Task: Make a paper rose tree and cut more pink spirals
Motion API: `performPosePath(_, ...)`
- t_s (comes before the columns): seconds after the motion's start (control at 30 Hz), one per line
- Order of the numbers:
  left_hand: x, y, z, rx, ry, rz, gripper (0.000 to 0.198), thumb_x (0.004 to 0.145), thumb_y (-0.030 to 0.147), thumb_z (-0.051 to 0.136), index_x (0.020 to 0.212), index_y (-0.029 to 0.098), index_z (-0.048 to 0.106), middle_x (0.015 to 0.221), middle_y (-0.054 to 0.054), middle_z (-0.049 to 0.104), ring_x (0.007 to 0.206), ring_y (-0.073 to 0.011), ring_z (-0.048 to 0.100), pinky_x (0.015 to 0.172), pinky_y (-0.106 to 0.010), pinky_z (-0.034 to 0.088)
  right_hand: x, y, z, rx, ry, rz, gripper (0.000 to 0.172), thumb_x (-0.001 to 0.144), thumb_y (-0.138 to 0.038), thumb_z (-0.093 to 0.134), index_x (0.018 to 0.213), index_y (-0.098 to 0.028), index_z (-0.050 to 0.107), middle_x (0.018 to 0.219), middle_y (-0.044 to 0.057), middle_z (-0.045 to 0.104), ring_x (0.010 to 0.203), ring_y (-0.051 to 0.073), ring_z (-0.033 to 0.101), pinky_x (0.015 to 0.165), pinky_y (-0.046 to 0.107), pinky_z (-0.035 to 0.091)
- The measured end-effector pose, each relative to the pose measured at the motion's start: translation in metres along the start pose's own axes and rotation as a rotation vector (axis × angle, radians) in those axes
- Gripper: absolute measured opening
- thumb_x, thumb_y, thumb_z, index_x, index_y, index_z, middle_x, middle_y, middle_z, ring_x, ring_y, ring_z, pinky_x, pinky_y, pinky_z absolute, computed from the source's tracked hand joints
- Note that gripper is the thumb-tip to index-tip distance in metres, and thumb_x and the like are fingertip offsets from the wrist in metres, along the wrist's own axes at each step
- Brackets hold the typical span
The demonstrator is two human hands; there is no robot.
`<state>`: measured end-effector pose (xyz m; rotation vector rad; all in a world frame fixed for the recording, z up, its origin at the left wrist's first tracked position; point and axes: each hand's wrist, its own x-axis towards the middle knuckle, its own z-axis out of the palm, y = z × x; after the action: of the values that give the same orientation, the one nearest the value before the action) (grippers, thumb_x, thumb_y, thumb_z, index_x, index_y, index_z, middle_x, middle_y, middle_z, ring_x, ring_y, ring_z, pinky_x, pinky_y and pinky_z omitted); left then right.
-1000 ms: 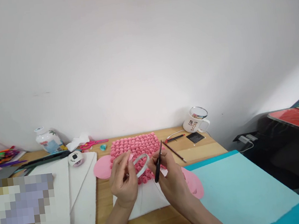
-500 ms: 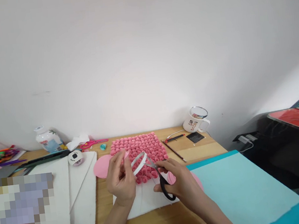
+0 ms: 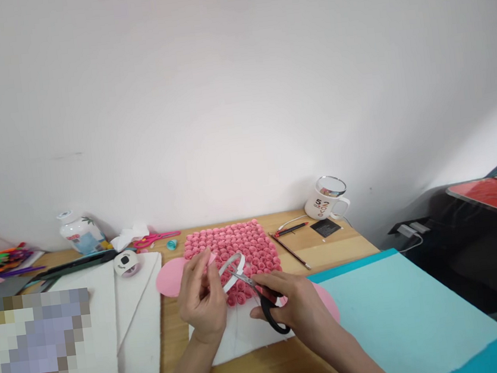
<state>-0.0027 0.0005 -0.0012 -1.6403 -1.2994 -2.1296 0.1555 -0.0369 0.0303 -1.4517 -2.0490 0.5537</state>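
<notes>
In the head view, my right hand [image 3: 289,304] grips a pair of scissors [image 3: 270,312] with black handles. Their metal blades reach up and left, across a looped white strip [image 3: 239,265] that looks like tape. My left hand [image 3: 202,296] is closed in a pinch on one end of the strip, with a small bit of pink paper [image 3: 212,257] at its fingertips. Behind and below both hands lies a white sheet [image 3: 237,343] largely covered in rows of pink paper roses [image 3: 222,234]. One pink paper disc [image 3: 169,278] is left of it, another [image 3: 329,303] partly behind my right wrist.
A white mug [image 3: 325,201] stands at the back right, near pencils [image 3: 290,250] and a dark square card [image 3: 326,228]. Light blue sheets [image 3: 406,312] lie right. Left are white boards [image 3: 143,324], a tape roll [image 3: 127,263], pink scissors [image 3: 155,238] and a bottle [image 3: 82,232].
My right hand has moved slightly left with the scissors, and the blades now cross the white strip instead of touching its right end. My left hand has hardly moved.
</notes>
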Motion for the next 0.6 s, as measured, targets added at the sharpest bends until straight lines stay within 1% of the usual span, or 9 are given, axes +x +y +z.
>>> performPosePath(0.07,0.001,0.0,0.0,-0.002,-0.005,0.012,0.027,0.08,0.007,0.06,0.104,0.018,0.067,0.091,-0.006,0.068,0.073,-0.0135,0.064,0.048,-0.019,0.05,-0.001,0.002,-0.001,-0.018,0.019,-0.015,0.021,0.065,-0.027,0.079,0.083,-0.021,0.072,0.061,-0.003,0.059,0.056,0.013,0.052,0.052,0.021,0.038)
performPosePath(0.13,0.001,0.001,0.0,-0.008,-0.009,0.032,0.029,0.079,0.006,0.06,0.105,0.018,0.067,0.091,-0.007,0.068,0.074,-0.0138,0.064,0.049,-0.019,0.05,-0.003,0.004,-0.001,-0.053,0.051,-0.042,0.018,0.066,-0.025,0.077,0.082,-0.021,0.071,0.06,-0.003,0.059,0.054,0.013,0.051,0.051,0.02,0.036)
performPosePath(0.23,0.0,0.003,0.001,-0.016,-0.02,0.093,0.033,0.078,0.002,0.06,0.106,0.018,0.066,0.092,-0.007,0.068,0.079,-0.0154,0.065,0.056,-0.022,0.053,-0.007,0.009,-0.001,-0.133,0.105,-0.085,0.015,0.068,-0.023,0.074,0.083,-0.021,0.072,0.06,-0.001,0.062,0.052,0.014,0.054,0.049,0.021,0.034)
performPosePath(0.33,-0.001,0.004,0.0,-0.005,-0.039,0.171,0.037,0.076,-0.002,0.06,0.107,0.018,0.065,0.092,-0.007,0.068,0.08,-0.016,0.065,0.062,-0.024,0.055,-0.011,0.017,-0.004,-0.183,0.175,-0.092,0.013,0.072,-0.025,0.07,0.084,-0.022,0.072,0.062,0.001,0.065,0.053,0.015,0.057,0.05,0.021,0.036)
performPosePath(0.4,-0.001,0.002,0.0,0.014,-0.049,0.197,0.037,0.077,-0.002,0.06,0.108,0.017,0.065,0.093,-0.007,0.068,0.081,-0.0166,0.066,0.064,-0.026,0.056,-0.013,0.024,-0.013,-0.17,0.251,-0.047,0.014,0.075,-0.027,0.067,0.087,-0.022,0.071,0.066,0.001,0.068,0.056,0.015,0.06,0.052,0.021,0.038)
performPosePath(0.47,0.001,0.0,-0.001,0.044,-0.045,0.212,0.035,0.078,0.0,0.058,0.108,0.017,0.064,0.093,-0.008,0.068,0.082,-0.0171,0.065,0.066,-0.027,0.056,-0.015,0.035,-0.028,-0.18,0.328,0.051,0.014,0.076,-0.03,0.065,0.087,-0.022,0.069,0.071,0.002,0.069,0.059,0.016,0.062,0.054,0.022,0.04)
performPosePath(0.5,0.003,0.0,-0.001,0.059,-0.038,0.229,0.034,0.079,0.0,0.058,0.108,0.016,0.064,0.093,-0.008,0.068,0.082,-0.0172,0.065,0.066,-0.027,0.056,-0.015,0.042,-0.037,-0.228,0.341,0.112,0.016,0.075,-0.031,0.066,0.088,-0.022,0.069,0.074,0.003,0.07,0.061,0.017,0.062,0.054,0.022,0.04)
performPosePath(0.53,0.004,-0.001,-0.002,0.075,-0.032,0.255,0.034,0.079,0.001,0.057,0.108,0.016,0.064,0.093,-0.009,0.068,0.082,-0.0171,0.065,0.066,-0.027,0.055,-0.016,0.049,-0.046,-0.293,0.31,0.162,0.02,0.073,-0.031,0.067,0.092,-0.024,0.067,0.077,0.003,0.07,0.063,0.018,0.063,0.054,0.023,0.04)
performPosePath(0.6,0.005,0.001,-0.004,0.105,-0.046,0.342,0.034,0.079,0.0,0.057,0.109,0.015,0.063,0.091,-0.009,0.068,0.081,-0.017,0.066,0.067,-0.026,0.056,-0.018,0.067,-0.062,-0.417,0.173,0.242,0.028,0.068,-0.02,0.068,0.095,-0.025,0.065,0.083,0.003,0.069,0.072,0.02,0.064,0.054,0.023,0.039)
